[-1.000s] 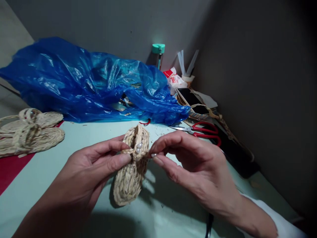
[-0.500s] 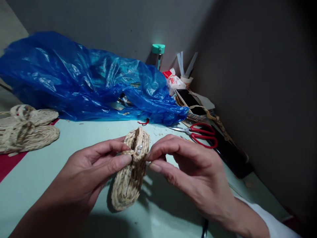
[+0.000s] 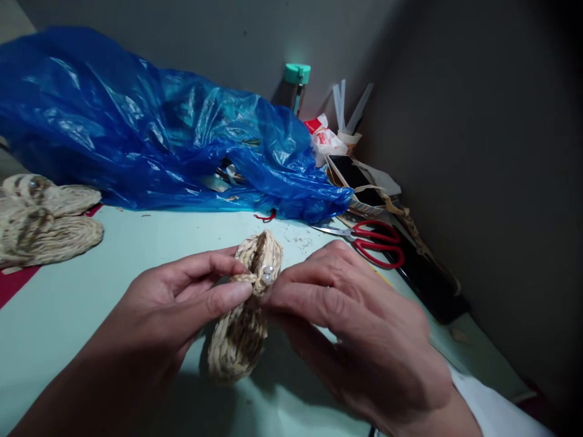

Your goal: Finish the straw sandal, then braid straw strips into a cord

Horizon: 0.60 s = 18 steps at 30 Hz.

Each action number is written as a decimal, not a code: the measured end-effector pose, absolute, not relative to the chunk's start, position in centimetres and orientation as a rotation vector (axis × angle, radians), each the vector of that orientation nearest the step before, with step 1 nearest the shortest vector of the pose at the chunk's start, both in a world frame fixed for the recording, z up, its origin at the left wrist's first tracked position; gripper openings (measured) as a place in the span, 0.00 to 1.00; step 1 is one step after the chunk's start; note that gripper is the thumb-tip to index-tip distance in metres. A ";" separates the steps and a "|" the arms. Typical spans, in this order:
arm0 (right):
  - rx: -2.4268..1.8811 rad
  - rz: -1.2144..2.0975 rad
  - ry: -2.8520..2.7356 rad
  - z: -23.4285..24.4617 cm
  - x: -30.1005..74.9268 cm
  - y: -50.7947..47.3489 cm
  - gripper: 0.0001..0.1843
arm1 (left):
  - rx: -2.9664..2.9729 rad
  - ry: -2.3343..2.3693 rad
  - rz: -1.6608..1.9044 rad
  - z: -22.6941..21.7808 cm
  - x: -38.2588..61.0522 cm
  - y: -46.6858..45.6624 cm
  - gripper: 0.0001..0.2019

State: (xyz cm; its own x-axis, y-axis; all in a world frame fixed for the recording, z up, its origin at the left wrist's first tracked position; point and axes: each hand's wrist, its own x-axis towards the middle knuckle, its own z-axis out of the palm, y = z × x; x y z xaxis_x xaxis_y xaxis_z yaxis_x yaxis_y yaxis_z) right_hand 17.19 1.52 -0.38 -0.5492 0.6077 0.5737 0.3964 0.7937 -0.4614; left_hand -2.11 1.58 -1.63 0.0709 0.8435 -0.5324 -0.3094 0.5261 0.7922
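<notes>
A small woven straw sandal (image 3: 241,331) with pale pearl beads (image 3: 267,274) on its strap is held between both hands above the pale green table (image 3: 136,243). My left hand (image 3: 168,309) pinches the strap from the left with thumb and forefinger. From the right, my right hand (image 3: 346,315) closes its fingers on the sandal's edge beside the beads, covering part of it.
A crumpled blue plastic bag (image 3: 150,139) fills the back of the table. Two more straw sandals (image 3: 45,218) lie at the left edge. Red-handled scissors (image 3: 373,240), a phone (image 3: 353,176), a green-capped bottle (image 3: 296,85) and wrappers crowd the right corner by the grey wall.
My right hand has moved in closer and rolled over the sandal's right side. The sandal has tipped slightly, and the view has shifted a little.
</notes>
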 end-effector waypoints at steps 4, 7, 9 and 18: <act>-0.786 0.296 -2.234 -0.4 17.0 1.4 0.10 | 0.569 1.225 0.963 -1.7 -1.9 1.5 0.14; -0.826 0.244 -2.251 -0.5 17.1 1.4 0.10 | 0.582 1.205 0.950 -1.8 -1.9 1.5 0.13; -0.842 0.208 -2.258 -0.5 17.2 1.4 0.10 | 0.589 1.197 0.945 -1.8 -2.1 1.4 0.12; -0.812 0.164 -2.258 -1.1 17.3 1.9 0.11 | 0.598 1.226 0.971 -1.6 -1.6 1.3 0.12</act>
State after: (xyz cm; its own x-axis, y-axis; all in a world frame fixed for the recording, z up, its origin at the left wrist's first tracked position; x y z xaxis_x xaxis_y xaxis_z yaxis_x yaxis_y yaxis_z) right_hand 17.28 1.93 -1.12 -0.5425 0.5973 0.5906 0.5056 0.7937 -0.3383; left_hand -1.60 1.32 -1.57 0.0371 0.8652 -0.5000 -0.2881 0.4884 0.8237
